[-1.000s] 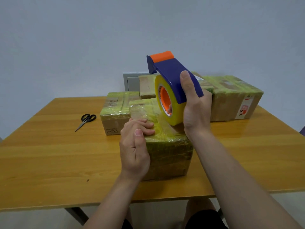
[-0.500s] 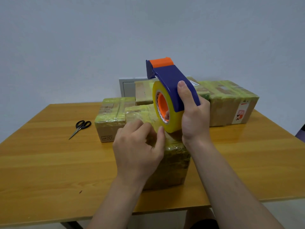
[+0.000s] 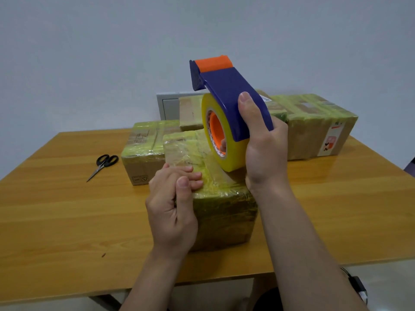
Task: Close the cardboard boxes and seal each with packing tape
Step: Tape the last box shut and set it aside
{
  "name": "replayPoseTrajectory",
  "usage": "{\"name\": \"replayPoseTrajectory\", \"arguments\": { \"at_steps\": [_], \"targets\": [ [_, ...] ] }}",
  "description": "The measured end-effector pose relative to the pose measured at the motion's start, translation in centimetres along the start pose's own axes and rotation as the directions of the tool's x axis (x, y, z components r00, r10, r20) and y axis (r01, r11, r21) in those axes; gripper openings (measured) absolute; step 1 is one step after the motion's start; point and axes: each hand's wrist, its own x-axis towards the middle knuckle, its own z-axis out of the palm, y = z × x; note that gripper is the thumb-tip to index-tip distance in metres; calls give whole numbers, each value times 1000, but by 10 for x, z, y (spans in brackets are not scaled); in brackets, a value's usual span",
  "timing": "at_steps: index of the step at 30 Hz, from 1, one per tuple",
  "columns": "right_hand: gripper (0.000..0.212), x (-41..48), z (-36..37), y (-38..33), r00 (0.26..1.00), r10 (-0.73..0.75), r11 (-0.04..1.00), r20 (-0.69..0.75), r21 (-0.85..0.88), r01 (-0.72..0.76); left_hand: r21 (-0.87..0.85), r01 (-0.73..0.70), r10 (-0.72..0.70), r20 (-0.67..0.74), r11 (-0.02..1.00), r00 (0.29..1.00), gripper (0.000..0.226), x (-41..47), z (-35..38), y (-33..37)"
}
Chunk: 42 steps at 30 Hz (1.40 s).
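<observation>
Cardboard box (image 3: 221, 212), wrapped in yellowish tape, sits at the near middle of the worktop (image 3: 67, 221) between both hands. The left hand (image 3: 171, 209) rests at its near left top edge, fingers (image 3: 194, 176) laid loosely flat on the taped top, thumb beside them, gripping nothing. The right hand (image 3: 265, 153) grips a blue tape dispenser (image 3: 226, 90) with an orange tip, tilted above the box. Its yellow tape roll (image 3: 232, 151) hangs just over the box top, and a clear strip runs down onto it. Behind stand a smaller taped box (image 3: 143, 153), a long taped box (image 3: 314, 126) and another box (image 3: 188, 113). Black scissors (image 3: 103, 163) lie to the left.
</observation>
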Motion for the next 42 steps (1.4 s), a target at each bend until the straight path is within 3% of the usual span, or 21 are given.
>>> {"name": "replayPoseTrajectory", "arguments": {
  "at_steps": [4,9,13,16,20,22,25,30,36,39,42],
  "targets": [
    [23,-1,-1,-2,1000,11,1000,23,5,-11,-101,76,-76,3,992,997,50,2,-1,0],
    [19,-3,-2,-5,999,31,999,22,14,-32,-83,34,-32,23,996,999,43,4,-1,2],
    [20,-2,-3,-5,999,46,999,14,23,-47,45,80,-88,193,996,977,27,11,-15,8],
    [23,-1,-5,-5,997,74,996,-20,46,-73,228,-9,-71,340,974,938,24,24,-23,23],
    [24,0,-6,-9,993,111,991,-40,85,-108,392,-331,30,605,859,795,37,28,-10,45],
    [26,-1,-5,-11,992,94,991,-88,100,-86,420,-402,60,627,814,777,32,29,-3,48],
    [21,-4,-6,-14,989,5,997,-150,82,7,413,-433,79,645,801,760,29,33,-3,48],
    [16,-5,-15,-28,991,-24,993,-130,112,38,282,-339,21,740,898,672,27,45,-27,46],
    [21,-11,-12,-38,994,-68,993,-89,90,76,430,-249,7,490,868,872,60,15,-17,62],
    [20,-14,-11,-39,995,-80,994,-64,73,85,435,-198,-15,440,879,898,43,6,-7,69],
    [17,-13,-17,-44,992,-108,991,-61,72,113,341,-152,-36,487,928,873,32,6,-20,64]
  ]
}}
